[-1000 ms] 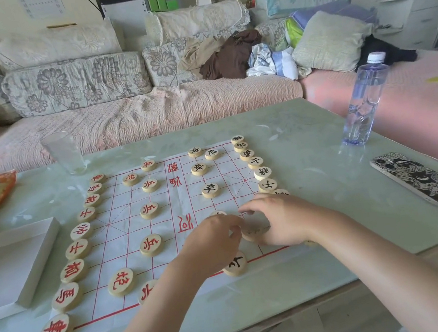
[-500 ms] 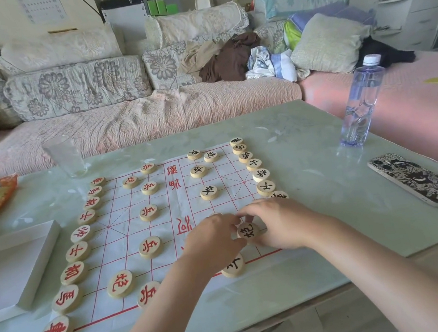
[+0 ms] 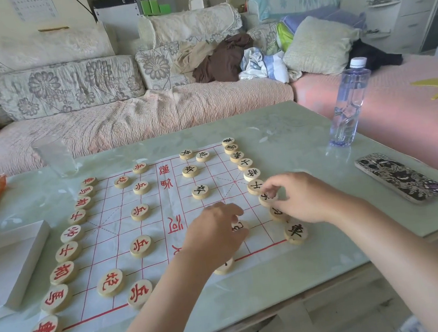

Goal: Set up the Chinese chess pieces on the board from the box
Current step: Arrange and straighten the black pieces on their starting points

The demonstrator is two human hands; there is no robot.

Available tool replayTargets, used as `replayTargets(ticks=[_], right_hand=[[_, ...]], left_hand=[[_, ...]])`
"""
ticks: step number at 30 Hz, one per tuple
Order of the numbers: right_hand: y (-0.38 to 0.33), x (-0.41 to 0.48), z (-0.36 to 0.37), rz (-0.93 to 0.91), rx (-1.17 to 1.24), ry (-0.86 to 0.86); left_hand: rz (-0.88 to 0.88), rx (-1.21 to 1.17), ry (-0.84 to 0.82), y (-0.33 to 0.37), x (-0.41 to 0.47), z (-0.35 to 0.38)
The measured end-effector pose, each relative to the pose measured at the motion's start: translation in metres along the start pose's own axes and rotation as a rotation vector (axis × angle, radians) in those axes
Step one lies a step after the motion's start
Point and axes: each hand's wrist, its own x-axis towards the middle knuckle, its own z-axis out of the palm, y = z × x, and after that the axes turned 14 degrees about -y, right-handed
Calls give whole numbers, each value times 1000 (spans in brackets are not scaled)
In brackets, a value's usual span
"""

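The white paper board [image 3: 109, 227] with red lines lies on the pale green table. Red-lettered wooden pieces [image 3: 66, 251] line its left edge, with more red pieces [image 3: 140, 245] further in. Black-lettered pieces [image 3: 245, 163] line the right edge, ending at a black chariot [image 3: 295, 232] near me. My left hand [image 3: 216, 236] curls over a black piece [image 3: 240, 227] on the board's near right part. With its fingertips, my right hand [image 3: 303, 198] pinches a black piece [image 3: 267, 200] in the right column. Another black piece [image 3: 224, 266] is half hidden under my left wrist.
The white box [image 3: 10, 263] lies at the left table edge. A clear cup [image 3: 55, 156] stands behind the board and a water bottle [image 3: 349, 104] at the back right. A patterned phone [image 3: 400, 178] lies to the right. A sofa runs behind the table.
Both hands were together on one black piece in the near right part. My right hand has moved right to the edge column. My left hand stays on the first piece.
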Motion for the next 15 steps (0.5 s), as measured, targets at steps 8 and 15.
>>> replayTargets(ticks=[8,15], right_hand=[[18,-43,4,134,-7,-125],[25,-54,16,149,-21,-137]], left_hand=[[143,9,-22,42,2,30],[104,67,-24,53,7,46]])
